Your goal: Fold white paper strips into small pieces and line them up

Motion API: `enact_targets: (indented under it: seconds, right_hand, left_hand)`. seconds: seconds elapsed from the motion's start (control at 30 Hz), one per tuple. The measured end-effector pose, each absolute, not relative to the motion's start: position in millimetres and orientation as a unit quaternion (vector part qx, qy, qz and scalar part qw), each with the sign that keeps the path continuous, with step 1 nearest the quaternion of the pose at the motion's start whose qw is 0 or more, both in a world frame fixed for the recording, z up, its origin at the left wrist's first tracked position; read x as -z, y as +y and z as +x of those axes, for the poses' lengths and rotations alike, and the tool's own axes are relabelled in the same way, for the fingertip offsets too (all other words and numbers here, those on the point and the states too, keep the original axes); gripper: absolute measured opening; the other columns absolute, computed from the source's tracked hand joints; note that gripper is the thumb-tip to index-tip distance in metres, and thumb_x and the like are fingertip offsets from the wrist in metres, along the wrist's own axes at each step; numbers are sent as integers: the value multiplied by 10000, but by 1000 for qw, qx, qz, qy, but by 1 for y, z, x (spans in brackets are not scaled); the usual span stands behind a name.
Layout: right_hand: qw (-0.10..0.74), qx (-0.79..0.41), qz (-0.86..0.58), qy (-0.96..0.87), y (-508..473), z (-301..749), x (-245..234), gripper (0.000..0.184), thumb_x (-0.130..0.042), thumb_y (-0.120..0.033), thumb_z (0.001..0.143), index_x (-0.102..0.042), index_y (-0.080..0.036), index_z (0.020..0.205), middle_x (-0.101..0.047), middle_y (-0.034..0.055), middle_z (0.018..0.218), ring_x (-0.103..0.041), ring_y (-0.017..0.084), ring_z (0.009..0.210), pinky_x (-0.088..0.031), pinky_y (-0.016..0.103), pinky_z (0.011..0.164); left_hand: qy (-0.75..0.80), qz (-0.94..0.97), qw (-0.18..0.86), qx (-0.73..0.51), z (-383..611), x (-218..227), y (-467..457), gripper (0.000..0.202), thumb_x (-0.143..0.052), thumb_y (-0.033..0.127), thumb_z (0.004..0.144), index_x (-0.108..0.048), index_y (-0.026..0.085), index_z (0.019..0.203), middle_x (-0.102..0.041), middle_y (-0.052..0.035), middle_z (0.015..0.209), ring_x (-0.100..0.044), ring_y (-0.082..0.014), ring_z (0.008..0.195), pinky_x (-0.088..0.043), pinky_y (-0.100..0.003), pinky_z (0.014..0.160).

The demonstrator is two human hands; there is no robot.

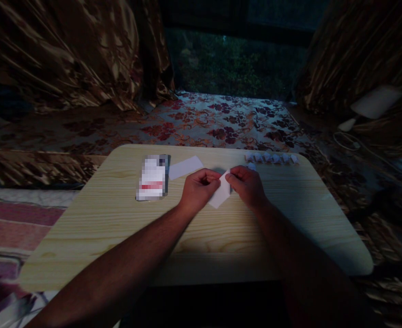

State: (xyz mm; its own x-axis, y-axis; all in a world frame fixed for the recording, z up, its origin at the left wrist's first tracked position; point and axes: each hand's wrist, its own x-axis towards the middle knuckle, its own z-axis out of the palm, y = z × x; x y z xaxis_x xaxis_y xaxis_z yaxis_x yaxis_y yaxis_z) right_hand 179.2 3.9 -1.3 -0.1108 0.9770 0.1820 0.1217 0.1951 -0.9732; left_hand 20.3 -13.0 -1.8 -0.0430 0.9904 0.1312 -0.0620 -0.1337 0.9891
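A strip of white paper (220, 195) is held between my two hands over the middle of the table, its lower end hanging at a slant toward me. My left hand (201, 187) pinches the paper's left edge between thumb and fingers. At its upper right corner, my right hand (248, 184) has thumb and fingertips closed on it. Whether the paper is creased there is hidden by the fingers. Just beyond my left hand, a flat piece of white paper (186, 167) lies on the table.
The light wooden table (119, 241) has rounded corners. A phone-shaped object (152, 177) with a blurred-out screen lies on its left. Several small folded paper pieces (267, 157) line the far right edge. Behind are a floral-covered ledge (221, 118), curtains (95, 54) and a lamp (377, 102).
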Motion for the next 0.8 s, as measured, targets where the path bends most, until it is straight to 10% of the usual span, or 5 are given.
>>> enact_targets:
  seconds: [0.8]
  right_hand:
    - [491, -451, -462, -585, 3, 177, 1, 137, -665, -326, 771, -634, -198, 732, -543, -48, 538, -434, 90, 458, -328, 229, 445]
  left_hand:
    - [467, 509, 466, -553, 20, 2, -13, 98, -725, 180, 671, -716, 169, 767, -695, 3, 689, -596, -102, 578, -465, -219, 551]
